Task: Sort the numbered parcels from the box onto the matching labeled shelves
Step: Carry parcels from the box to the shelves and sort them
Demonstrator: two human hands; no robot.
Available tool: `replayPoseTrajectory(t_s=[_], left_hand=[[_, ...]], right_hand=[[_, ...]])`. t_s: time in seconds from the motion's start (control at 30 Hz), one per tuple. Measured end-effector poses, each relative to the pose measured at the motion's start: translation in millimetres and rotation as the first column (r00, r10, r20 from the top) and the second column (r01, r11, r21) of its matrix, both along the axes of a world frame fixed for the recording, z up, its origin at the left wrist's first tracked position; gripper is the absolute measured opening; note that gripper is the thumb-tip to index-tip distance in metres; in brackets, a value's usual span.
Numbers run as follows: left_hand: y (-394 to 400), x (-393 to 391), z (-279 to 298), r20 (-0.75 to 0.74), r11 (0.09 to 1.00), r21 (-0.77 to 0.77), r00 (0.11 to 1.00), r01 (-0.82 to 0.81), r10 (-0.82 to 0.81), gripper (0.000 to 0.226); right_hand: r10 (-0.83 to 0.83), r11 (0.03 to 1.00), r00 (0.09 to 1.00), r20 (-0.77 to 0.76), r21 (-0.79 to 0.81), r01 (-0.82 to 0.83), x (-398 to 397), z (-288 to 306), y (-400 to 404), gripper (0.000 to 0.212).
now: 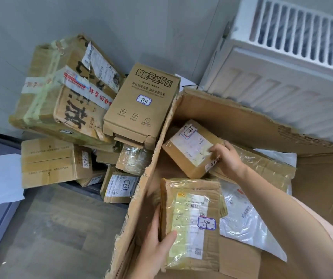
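A large open cardboard box [242,121] with torn edges fills the right half. Inside it, my left hand [157,244] grips the left edge of a taped parcel labeled 14 [191,224], thumb on its top face. My right hand [228,158] grips the near right corner of a smaller brown parcel labeled 16 [187,150] farther back in the box. A grey plastic mailer bag [242,218] and a flat taped parcel [266,168] lie under my right forearm.
Outside the box on the left lies a heap of parcels: one labeled 06 [141,105], a big taped carton [65,93], one marked 6215 [55,162] and one labeled 11 [119,188]. A white radiator [294,63] stands behind the box. Wooden floor [57,234] lies lower left.
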State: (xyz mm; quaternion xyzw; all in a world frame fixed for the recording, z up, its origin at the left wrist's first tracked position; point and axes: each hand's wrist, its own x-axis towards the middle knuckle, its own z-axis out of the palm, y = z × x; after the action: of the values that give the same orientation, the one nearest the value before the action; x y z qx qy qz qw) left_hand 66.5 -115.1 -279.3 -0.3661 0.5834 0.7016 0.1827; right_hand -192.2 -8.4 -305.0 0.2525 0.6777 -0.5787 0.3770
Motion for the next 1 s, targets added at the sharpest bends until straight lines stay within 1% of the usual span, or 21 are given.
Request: replayPoseTrajectory(t_s=[0.03,0.07,0.17,0.3,0.43,0.5,0.53,0.57,0.63,0.7,0.73,0.8,0.87,0.93,0.97,1.0], left_hand=[[0,1,1,-0.001,1.0,-0.007,1.0,0.008,-0.008,0.076],[1,2,2,-0.003,1.0,-0.016,1.0,0.022,-0.022,0.078],[0,6,7,0.011,0.998,-0.023,0.998,0.063,-0.063,0.086],[0,13,21,0.008,0.997,-0.014,0.998,0.07,-0.07,0.086],[2,16,37,-0.002,0.997,-0.003,0.997,0.076,-0.076,0.077],[3,16,51,-0.013,0.99,-0.012,0.99,0.138,-0.138,0.084],[3,16,59,-0.025,0.984,-0.026,0.984,0.178,-0.179,0.089],[2,16,66,-0.036,0.976,-0.033,0.976,0.214,-0.216,0.093],[0,11,83,-0.042,0.964,-0.071,0.965,0.256,-0.259,0.095],[-3,1,106,-0.021,0.957,-0.131,0.965,0.257,-0.262,0.095],[-4,-3,119,-0.014,0.957,-0.143,0.966,0.252,-0.256,0.096],[-8,-14,145,-0.012,0.959,-0.14,0.968,0.248,-0.252,0.093],[-10,-24,161,0.011,0.951,-0.145,0.962,0.273,-0.274,0.079],[-14,-34,176,0.023,0.946,-0.143,0.956,0.292,-0.292,0.068],[-14,-40,184,0.027,0.942,-0.152,0.954,0.3,-0.3,0.067],[-14,-45,190,0.038,0.936,-0.154,0.949,0.316,-0.314,0.067]], right_hand=[[-0.039,0.997,0.999,0.001,-0.06,0.039,2,5,5,0.027],[-0.079,0.992,0.997,0.006,-0.103,0.079,4,12,9,0.027],[-0.187,0.97,0.982,0.012,-0.156,0.186,10,26,19,0.031],[-0.249,0.958,0.968,-0.016,-0.149,0.244,17,46,38,0.029],[-0.277,0.947,0.96,-0.037,-0.182,0.266,27,69,63,0.023],[-0.293,0.947,0.953,-0.073,-0.16,0.279,32,81,82,0.012],[-0.314,0.941,0.945,-0.088,-0.16,0.298,35,90,91,0.012],[-0.336,0.934,0.935,-0.111,-0.169,0.316,38,99,100,0.018],[-0.365,0.923,0.919,-0.149,-0.186,0.336,43,123,117,0.022],[-0.363,0.927,0.912,-0.192,-0.169,0.334,49,153,134,0.016],[-0.351,0.934,0.909,-0.223,-0.153,0.323,54,169,143,0.017],[-0.318,0.948,0.902,-0.292,-0.112,0.298,57,201,159,0.025],[-0.261,0.965,0.915,-0.307,-0.091,0.244,57,232,171,0.031],[-0.216,0.975,0.935,-0.28,-0.117,0.19,53,269,178,0.025],[-0.172,0.983,0.944,-0.283,-0.11,0.146,49,287,181,0.027],[-0.113,0.992,0.944,-0.309,-0.085,0.09,44,304,183,0.045]])
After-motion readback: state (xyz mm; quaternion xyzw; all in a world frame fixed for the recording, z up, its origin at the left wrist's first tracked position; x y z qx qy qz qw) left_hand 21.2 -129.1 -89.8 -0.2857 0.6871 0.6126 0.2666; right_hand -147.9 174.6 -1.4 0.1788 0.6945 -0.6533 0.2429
